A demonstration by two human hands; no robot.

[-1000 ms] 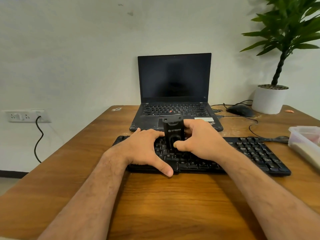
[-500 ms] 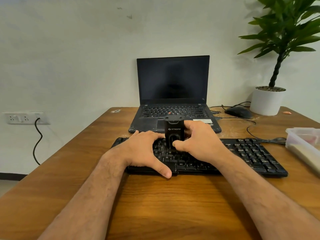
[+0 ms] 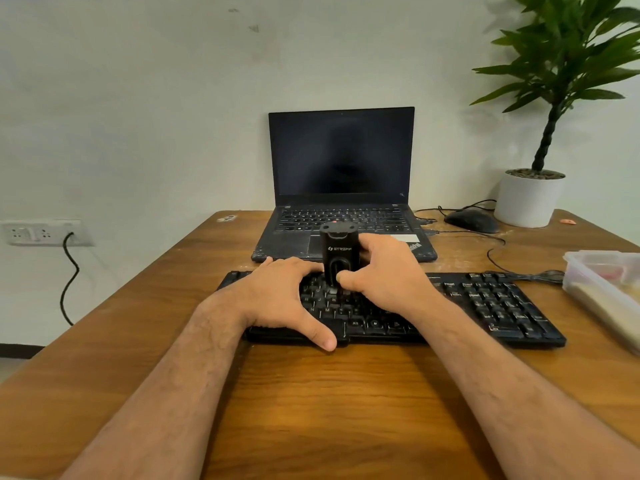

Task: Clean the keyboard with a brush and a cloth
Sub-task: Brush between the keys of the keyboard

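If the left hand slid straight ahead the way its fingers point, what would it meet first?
Probably the black brush tool that the right hand holds upright on the keyboard. The left hand has its fingertips close beside it; contact is unclear.

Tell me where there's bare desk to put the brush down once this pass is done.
Nearest bare patch: the wood between the keyboard and the desk's near edge. Also left of the keyboard and laptop. The right side is crowded: plastic container, mouse, cables, plant pot.
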